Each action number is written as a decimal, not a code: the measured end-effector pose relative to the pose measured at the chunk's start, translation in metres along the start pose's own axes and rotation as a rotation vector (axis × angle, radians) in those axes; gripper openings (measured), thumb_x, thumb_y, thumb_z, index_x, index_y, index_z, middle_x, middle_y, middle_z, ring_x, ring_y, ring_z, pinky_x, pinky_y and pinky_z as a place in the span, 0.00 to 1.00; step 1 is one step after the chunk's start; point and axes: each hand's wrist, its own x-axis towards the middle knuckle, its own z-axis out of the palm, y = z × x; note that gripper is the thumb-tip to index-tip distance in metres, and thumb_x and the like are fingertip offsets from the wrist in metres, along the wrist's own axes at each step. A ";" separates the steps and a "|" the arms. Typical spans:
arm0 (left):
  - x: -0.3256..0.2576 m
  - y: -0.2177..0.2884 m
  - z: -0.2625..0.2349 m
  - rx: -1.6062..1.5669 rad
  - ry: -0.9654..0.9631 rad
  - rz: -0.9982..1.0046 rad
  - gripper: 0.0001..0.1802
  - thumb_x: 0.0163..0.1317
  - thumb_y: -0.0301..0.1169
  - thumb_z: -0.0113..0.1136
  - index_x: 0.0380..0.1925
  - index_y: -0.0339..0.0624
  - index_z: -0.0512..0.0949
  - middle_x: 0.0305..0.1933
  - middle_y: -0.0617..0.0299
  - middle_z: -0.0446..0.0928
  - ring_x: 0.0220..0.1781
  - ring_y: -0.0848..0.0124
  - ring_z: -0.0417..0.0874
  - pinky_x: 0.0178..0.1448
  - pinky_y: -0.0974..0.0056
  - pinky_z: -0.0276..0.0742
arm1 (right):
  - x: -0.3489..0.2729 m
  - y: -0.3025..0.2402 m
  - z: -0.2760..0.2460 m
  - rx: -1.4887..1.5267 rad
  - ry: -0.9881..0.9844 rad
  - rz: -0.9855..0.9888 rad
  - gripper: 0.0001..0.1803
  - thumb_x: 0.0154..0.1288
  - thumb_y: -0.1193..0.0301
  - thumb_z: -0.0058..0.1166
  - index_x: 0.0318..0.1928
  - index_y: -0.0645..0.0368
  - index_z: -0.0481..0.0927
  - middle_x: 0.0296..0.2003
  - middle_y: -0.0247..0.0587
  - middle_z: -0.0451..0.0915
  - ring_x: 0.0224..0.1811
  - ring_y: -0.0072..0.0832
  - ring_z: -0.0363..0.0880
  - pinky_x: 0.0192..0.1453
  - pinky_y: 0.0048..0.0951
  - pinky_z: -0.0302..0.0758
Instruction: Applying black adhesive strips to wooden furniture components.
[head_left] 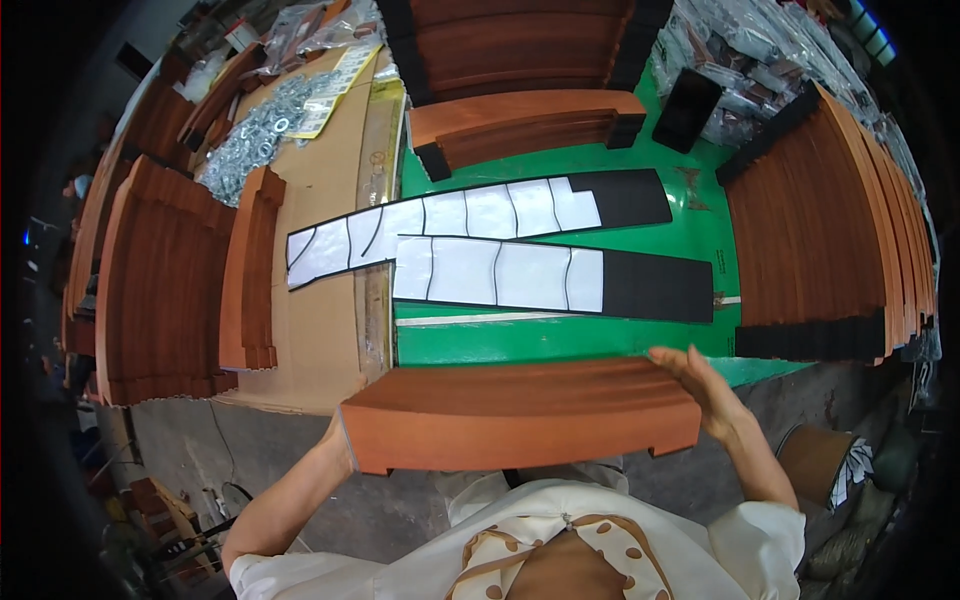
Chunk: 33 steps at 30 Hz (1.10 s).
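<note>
Close to my body, a reddish-brown wooden board (520,415) with a notched lower edge is held level between my two hands. At its left end my left hand (350,405) grips it, most of the fingers hidden behind the wood. My right hand (700,392) presses against the opposite end, fingertips reaching over the far top corner. Just beyond the board, two long black strips (658,285) lie partly overlapping, much of their length covered by white paper pieces (520,274). A similar board with black end pieces (530,125) stands farther back.
A green tabletop (480,345) meets a cardboard sheet (315,350) on the left. Wooden panels (165,285) stand left, more panels (810,230) right. Metal washers (262,130) are heaped at far left. A dark phone (687,110) lies by plastic-bagged parts (745,60).
</note>
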 end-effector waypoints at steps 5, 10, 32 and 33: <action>-0.014 -0.014 -0.015 -0.106 0.005 -0.102 0.27 0.69 0.49 0.33 0.59 0.46 0.68 0.59 0.55 0.72 0.56 0.58 0.77 0.56 0.52 0.74 | -0.017 0.024 -0.017 -0.100 -0.278 -0.160 0.59 0.40 0.37 0.65 0.65 0.64 0.61 0.62 0.49 0.62 0.68 0.36 0.56 0.70 0.37 0.55; -0.016 -0.008 -0.003 -0.047 0.040 -0.065 0.30 0.68 0.54 0.33 0.58 0.46 0.68 0.57 0.55 0.73 0.55 0.59 0.77 0.55 0.52 0.75 | -0.009 0.012 -0.018 -0.117 -0.157 -0.189 0.60 0.38 0.34 0.63 0.63 0.66 0.63 0.60 0.47 0.66 0.65 0.34 0.63 0.67 0.33 0.60; 0.060 0.204 0.159 0.689 0.023 0.786 0.19 0.65 0.48 0.45 0.38 0.43 0.73 0.32 0.58 0.72 0.33 0.69 0.74 0.36 0.64 0.74 | 0.153 -0.252 -0.030 -0.061 -0.132 -0.493 0.25 0.69 0.44 0.33 0.47 0.47 0.73 0.42 0.32 0.78 0.44 0.25 0.77 0.37 0.28 0.76; 0.059 0.213 0.165 0.694 0.069 0.835 0.20 0.65 0.49 0.44 0.37 0.44 0.73 0.33 0.59 0.72 0.34 0.69 0.74 0.35 0.64 0.74 | 0.152 -0.260 -0.014 -0.058 -0.097 -0.510 0.25 0.69 0.43 0.33 0.46 0.45 0.74 0.40 0.29 0.78 0.43 0.21 0.76 0.35 0.25 0.74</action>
